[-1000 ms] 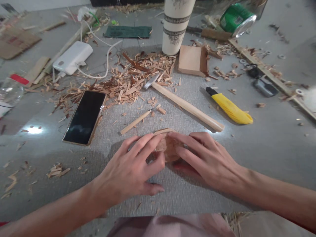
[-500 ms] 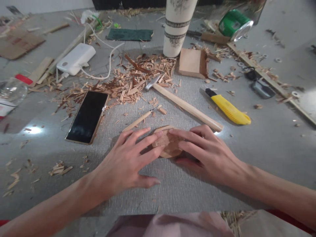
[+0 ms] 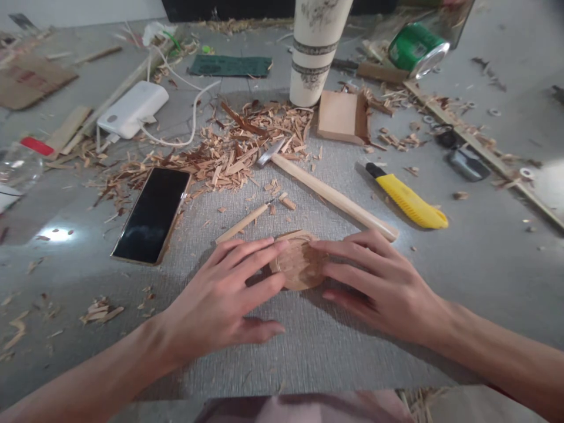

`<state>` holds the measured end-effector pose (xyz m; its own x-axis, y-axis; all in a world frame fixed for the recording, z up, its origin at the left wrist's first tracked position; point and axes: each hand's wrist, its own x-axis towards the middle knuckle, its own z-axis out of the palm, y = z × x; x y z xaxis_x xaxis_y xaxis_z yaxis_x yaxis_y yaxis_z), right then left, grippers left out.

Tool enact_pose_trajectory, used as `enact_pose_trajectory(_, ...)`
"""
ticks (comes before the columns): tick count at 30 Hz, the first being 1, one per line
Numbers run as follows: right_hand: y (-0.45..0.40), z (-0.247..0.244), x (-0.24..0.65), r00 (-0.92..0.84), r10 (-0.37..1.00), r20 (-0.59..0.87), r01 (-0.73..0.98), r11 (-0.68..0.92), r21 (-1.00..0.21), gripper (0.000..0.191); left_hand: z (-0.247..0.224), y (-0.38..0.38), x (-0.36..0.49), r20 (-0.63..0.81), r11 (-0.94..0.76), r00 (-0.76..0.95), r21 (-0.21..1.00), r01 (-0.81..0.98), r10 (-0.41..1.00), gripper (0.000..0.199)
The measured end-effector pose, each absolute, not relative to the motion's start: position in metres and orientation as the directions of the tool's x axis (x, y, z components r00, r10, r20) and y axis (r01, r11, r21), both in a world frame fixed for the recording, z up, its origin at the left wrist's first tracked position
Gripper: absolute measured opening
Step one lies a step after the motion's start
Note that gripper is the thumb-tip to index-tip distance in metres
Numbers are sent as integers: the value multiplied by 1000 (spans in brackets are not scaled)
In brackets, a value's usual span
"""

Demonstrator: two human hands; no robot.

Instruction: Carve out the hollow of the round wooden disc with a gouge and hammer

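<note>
A rounded, carved piece of wood [image 3: 302, 267] lies on the grey tabletop between my hands. My left hand [image 3: 238, 294] has its fingers stretched out, with the tips at the wood's left edge and the thumb apart below. From the right, my right hand [image 3: 379, 282] rests its extended fingertips on the opposite edge. Just beyond my left fingers is a thin wooden-handled carving tool [image 3: 244, 222]. A hammer [image 3: 330, 191] with a pale wooden handle lies past the wood, its handle end close to my right hand.
Wood shavings [image 3: 238, 150] are heaped behind the hammer. A phone [image 3: 152, 214] lies left, near a white power bank [image 3: 132, 108] with cables. A yellow utility knife [image 3: 409, 200] lies right. Farther back are a paper cup [image 3: 315, 64], a shallow box [image 3: 343, 114] and a green can [image 3: 416, 50].
My fingers have spread slightly away from the wood's middle, so more of its face shows. The whole view has shifted a little, with things sitting lower in the picture.
</note>
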<state>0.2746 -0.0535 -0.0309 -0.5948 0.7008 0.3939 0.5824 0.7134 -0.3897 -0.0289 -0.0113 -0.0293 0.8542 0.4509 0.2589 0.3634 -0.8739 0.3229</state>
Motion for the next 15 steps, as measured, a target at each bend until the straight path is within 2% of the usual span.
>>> enact_pose_trajectory(5, -54, -30, 275, -598, 697, 396, 568, 717, -405, 16, -29, -10, -30, 287, -868, 843, 351, 350, 456, 49)
enact_pose_trajectory(15, -56, -31, 276, -593, 699, 400, 569, 715, -407, 21, -28, -10, -31, 314, -884, 840, 312, 349, 442, 46)
